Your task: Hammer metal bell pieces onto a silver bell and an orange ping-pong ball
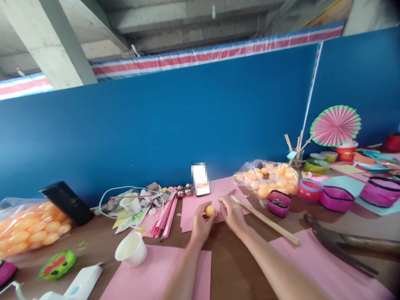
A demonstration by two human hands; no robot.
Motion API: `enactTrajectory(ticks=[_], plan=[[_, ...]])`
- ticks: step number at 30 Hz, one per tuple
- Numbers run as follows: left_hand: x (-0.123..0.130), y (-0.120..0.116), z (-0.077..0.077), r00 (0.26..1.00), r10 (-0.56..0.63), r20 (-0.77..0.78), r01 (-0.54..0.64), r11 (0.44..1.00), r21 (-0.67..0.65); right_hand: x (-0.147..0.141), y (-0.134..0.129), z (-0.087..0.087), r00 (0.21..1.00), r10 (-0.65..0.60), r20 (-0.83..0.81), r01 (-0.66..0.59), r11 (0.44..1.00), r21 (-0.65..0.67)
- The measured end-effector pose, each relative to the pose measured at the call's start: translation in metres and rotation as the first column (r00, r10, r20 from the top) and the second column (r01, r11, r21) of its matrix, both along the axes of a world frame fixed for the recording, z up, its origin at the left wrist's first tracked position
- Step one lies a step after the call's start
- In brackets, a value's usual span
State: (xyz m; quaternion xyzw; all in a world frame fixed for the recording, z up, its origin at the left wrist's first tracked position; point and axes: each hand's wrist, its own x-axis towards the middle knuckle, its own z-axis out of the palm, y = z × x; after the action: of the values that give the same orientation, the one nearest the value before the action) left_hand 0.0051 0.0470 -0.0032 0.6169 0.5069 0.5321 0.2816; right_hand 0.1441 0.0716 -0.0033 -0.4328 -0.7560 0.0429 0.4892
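An orange ping-pong ball is pinched between the thumb and fingers of my left hand, just above pink paper. My right hand is close on its right, with fingers bent and drawn together; whatever they may grip is too small or hidden to make out. Beside the right hand lies a long wooden handle with a short dark metal end near my fingers. A phone with a blurred screen leans upright behind both hands.
Bags of orange balls lie at right and far left. A paper cup stands on pink paper at front left. Pink strips and steel balls lie behind. A dark curved tool and purple pouches occupy the right; a blue partition rises behind.
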Motion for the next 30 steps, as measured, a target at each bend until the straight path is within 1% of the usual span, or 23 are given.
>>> enactTrajectory(ticks=[3,6,8,10,11,13,16,19,25,30], plan=[[-0.005,0.006,-0.003,0.984,0.033,0.177,-0.02,0.997,-0.074,-0.004,-0.005,0.001,0.999,0.046,0.003,-0.046,0.999,0.013],[-0.008,0.007,-0.004,0.966,0.054,0.251,-0.03,0.995,-0.098,-0.006,-0.008,0.004,0.996,0.089,0.03,-0.089,0.996,0.0],[-0.009,0.007,-0.003,0.953,0.028,0.303,-0.003,0.997,-0.083,-0.007,-0.01,0.006,0.993,0.104,0.054,-0.104,0.995,-0.007],[-0.009,0.005,-0.002,0.938,-0.024,0.345,0.049,0.997,-0.064,-0.007,-0.011,0.007,0.989,0.125,0.074,-0.126,0.992,0.001],[-0.009,0.005,-0.001,0.938,-0.048,0.343,0.07,0.996,-0.05,-0.008,-0.012,0.007,0.987,0.139,0.082,-0.139,0.99,0.005],[-0.008,0.004,0.001,0.956,-0.078,0.284,0.087,0.996,-0.021,-0.008,-0.012,0.007,0.984,0.158,0.087,-0.159,0.987,0.006],[-0.006,0.003,0.004,0.977,-0.073,0.199,0.08,0.997,-0.024,-0.009,-0.011,0.007,0.988,0.137,0.078,-0.137,0.991,-0.001],[-0.005,0.002,0.006,0.974,-0.085,0.209,0.1,0.993,-0.06,-0.008,-0.011,0.008,0.99,0.119,0.079,-0.119,0.993,-0.003],[-0.006,0.001,0.008,0.97,-0.071,0.234,0.091,0.993,-0.075,-0.008,-0.012,0.009,0.984,0.158,0.083,-0.158,0.987,-0.005],[-0.007,0.002,0.006,0.964,-0.077,0.254,0.1,0.992,-0.077,-0.008,-0.012,0.009,0.987,0.133,0.091,-0.135,0.991,0.014]])
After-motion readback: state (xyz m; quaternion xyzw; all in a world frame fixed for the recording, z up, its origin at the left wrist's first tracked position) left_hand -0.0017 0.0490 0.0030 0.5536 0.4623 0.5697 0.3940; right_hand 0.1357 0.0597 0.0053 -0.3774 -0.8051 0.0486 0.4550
